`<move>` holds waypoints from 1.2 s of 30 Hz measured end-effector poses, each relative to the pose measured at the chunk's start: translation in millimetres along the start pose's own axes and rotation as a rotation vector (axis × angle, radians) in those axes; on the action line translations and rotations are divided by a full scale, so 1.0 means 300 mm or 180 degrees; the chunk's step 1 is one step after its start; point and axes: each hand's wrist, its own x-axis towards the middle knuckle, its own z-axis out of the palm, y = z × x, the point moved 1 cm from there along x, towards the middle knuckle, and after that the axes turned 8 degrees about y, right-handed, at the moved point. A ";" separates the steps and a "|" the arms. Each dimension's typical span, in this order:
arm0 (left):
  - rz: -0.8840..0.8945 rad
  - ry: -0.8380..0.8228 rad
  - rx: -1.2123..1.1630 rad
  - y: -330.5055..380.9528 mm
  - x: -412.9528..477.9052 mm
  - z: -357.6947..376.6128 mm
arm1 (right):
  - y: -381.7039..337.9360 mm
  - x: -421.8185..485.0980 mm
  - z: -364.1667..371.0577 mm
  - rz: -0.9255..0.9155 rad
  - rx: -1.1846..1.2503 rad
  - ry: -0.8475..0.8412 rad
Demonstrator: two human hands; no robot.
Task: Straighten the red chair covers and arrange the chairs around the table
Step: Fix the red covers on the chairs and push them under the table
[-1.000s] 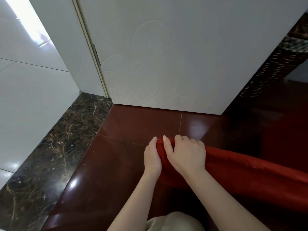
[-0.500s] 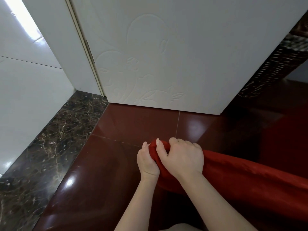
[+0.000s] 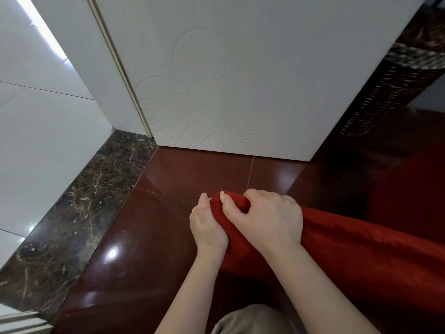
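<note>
A red chair cover [image 3: 361, 249] stretches from the lower right toward the middle of the view, above a dark red tiled floor. Both hands hold its bunched left corner. My left hand [image 3: 207, 225] grips the fabric from the left side, thumb up along the cloth. My right hand [image 3: 267, 218] is curled over the top of the same corner, thumb pressed into the fold. The chair under the cover is hidden, and no table is in view.
A white embossed door [image 3: 228, 80] stands just ahead, its bottom edge close to the hands. A dark woven wicker piece [image 3: 395, 88] rises at the right. A brown marble strip [image 3: 79, 208] and white tiles [image 3: 36, 145] lie to the left.
My right hand's fingers have curled tighter over the cover's corner and the fabric is more bunched. Both hands stay on the same corner.
</note>
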 end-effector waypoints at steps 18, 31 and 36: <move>0.1656 -0.0242 0.0522 1.151 -0.323 -0.021 | 0.034 0.323 -1.055 0.0727 0.0926 0.0351; 0.2569 -0.0599 0.1293 1.756 -0.485 0.032 | 0.094 0.479 -1.552 0.1472 0.1455 0.0607; 0.2829 -0.0767 0.1327 1.887 -0.547 0.095 | 0.149 0.533 -1.672 0.1759 0.1583 0.0518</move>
